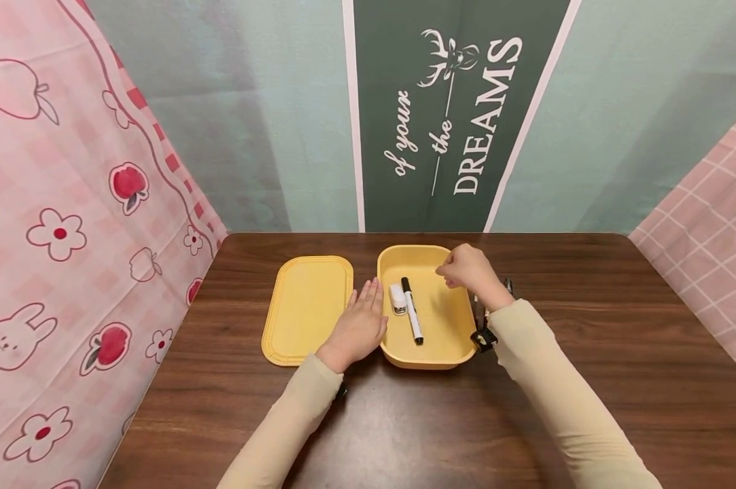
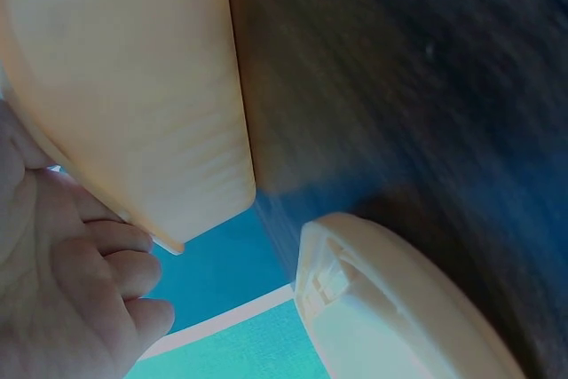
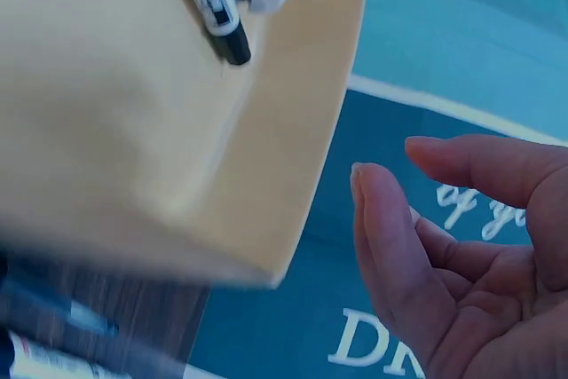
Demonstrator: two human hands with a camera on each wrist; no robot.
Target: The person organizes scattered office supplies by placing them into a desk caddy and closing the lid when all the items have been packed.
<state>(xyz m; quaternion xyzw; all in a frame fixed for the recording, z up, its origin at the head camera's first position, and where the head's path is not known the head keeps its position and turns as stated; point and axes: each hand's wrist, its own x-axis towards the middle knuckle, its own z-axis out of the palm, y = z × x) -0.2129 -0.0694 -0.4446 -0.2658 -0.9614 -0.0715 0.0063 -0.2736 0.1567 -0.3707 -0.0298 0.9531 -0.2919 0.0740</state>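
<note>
A yellow box (image 1: 431,353) sits on the table with a white stapler-like item (image 1: 398,299) and a black-and-white marker (image 1: 412,312) lying side by side on its floor. My left hand (image 1: 360,324) rests against the box's left rim, fingers nearly straight; the left wrist view shows its fingers (image 2: 124,259) along the outer wall. Over the right part of the box hovers my right hand (image 1: 470,272). In the right wrist view its thumb and forefinger stand apart, the fingers loosely bent, with nothing between them.
Left of the box lies a flat yellow lid (image 1: 312,305). Dark items (image 1: 482,336) sit beside the box's right wall, partly hidden by the right arm. The right wrist view shows a white marker-like item (image 3: 53,361) outside the box. Curtains surround the wooden table (image 1: 404,435).
</note>
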